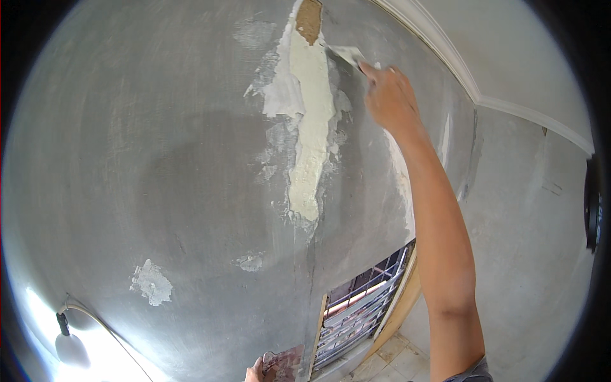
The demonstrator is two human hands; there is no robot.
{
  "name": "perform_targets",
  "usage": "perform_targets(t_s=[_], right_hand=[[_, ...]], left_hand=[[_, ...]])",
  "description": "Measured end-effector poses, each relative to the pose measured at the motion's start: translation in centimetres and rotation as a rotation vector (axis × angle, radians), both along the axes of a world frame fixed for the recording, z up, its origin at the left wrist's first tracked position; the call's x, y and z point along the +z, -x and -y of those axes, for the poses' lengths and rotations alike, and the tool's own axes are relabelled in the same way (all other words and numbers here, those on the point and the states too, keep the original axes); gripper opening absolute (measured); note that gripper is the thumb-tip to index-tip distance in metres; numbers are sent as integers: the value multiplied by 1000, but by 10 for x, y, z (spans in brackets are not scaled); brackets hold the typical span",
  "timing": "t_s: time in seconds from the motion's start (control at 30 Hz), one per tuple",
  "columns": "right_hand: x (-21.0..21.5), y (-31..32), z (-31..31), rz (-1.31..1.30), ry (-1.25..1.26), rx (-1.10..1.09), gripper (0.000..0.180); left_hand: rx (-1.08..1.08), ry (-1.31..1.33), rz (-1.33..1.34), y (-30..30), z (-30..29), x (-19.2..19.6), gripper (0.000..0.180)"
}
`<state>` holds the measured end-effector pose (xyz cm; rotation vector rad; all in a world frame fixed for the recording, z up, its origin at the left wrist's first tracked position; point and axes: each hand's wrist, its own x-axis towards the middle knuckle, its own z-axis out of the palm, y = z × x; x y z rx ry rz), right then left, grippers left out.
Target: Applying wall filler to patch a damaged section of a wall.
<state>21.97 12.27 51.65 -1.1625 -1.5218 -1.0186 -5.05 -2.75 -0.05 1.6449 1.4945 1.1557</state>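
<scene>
High on the grey wall, my right hand (393, 99) grips a putty knife (347, 55) loaded with pale filler. Its blade is close to the right edge of a long strip of cream-white filler (313, 121) that runs down the wall. At the top of that strip a brown bare patch (309, 20) shows. Only some fingers of my left hand (254, 372) come into the picture at the bottom edge. They clasp a flat reddish-brown plate (284, 364) with smears on it; its lower part is cut off.
A lit bulb (71, 349) hangs on a cable at the lower left. Below right is a wooden-framed opening with a metal grille (359, 312). Smaller dried filler patches (152, 282) dot the wall. White moulding (445, 44) edges the ceiling, and a dark round object (592, 204) sits far right.
</scene>
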Motion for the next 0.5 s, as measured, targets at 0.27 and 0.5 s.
perform_targets(t_s=[0.27, 0.5], right_hand=[[-75, 3, -3, -36, 184, 39, 52], [-149, -9, 21, -165, 370, 220, 47]], left_hand=[[-27, 16, 20, -7, 9, -7, 32], [9, 37, 41, -14, 4, -13, 30]])
